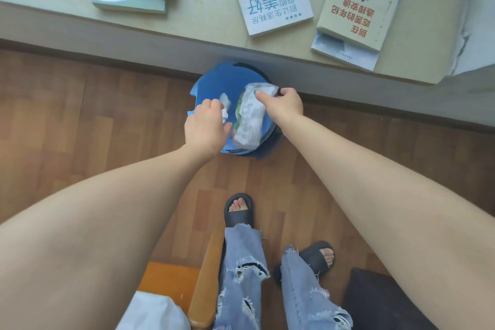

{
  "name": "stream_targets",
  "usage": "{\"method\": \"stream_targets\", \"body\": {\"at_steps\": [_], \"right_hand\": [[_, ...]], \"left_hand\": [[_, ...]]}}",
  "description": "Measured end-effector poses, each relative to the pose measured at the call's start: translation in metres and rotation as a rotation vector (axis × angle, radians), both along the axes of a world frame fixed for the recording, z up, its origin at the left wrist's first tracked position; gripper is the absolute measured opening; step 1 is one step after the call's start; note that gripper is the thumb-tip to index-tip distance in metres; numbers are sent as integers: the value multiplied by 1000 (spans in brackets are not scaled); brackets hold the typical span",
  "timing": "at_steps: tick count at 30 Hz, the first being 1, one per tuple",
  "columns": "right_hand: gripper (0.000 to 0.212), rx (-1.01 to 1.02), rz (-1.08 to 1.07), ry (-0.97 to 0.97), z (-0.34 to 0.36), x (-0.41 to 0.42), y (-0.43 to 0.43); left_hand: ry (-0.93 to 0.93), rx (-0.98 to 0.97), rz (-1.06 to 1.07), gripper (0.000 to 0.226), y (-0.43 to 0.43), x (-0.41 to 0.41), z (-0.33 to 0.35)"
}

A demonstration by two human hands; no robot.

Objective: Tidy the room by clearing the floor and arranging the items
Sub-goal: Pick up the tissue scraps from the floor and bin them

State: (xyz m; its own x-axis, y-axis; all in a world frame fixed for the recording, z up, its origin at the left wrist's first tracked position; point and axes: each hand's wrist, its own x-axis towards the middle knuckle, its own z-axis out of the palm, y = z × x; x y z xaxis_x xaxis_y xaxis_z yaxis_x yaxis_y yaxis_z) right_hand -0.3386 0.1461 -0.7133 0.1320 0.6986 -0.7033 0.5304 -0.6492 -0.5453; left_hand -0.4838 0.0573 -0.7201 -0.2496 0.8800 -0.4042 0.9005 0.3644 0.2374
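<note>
Forearms (pixel 120 209) over bin (pixel 214 80): our left grip (pixel 206 128) pinches tissue (pixel 225 104), right grip (pixel 285 107) clamps packet (pixel 249 120). Books (pixel 270 2) beyond bin not yet sorted.

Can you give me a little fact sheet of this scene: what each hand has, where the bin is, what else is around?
Left hand: pinches a crumpled white paper over the bin
Right hand: grips a white-and-green wrapper over the bin
Bin: blue, on the wooden floor, against the pale ledge
Ledge: several books lying flat
</note>
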Motion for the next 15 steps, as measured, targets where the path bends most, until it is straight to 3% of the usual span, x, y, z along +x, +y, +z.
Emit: {"method": "stream_targets", "body": {"at_steps": [6,12,15], "right_hand": [[76,-39,64,-3,-10,5,-13],[44,-80,143,-39,-8,23,-22],[43,-129,227,-63,-3,34,-24]], "left_hand": [[3,-48,-29,36,-8,1,-7],[-17,-86,-41,37,-16,9,-4],[-15,-156,-74,38,-15,16,-1]]}}
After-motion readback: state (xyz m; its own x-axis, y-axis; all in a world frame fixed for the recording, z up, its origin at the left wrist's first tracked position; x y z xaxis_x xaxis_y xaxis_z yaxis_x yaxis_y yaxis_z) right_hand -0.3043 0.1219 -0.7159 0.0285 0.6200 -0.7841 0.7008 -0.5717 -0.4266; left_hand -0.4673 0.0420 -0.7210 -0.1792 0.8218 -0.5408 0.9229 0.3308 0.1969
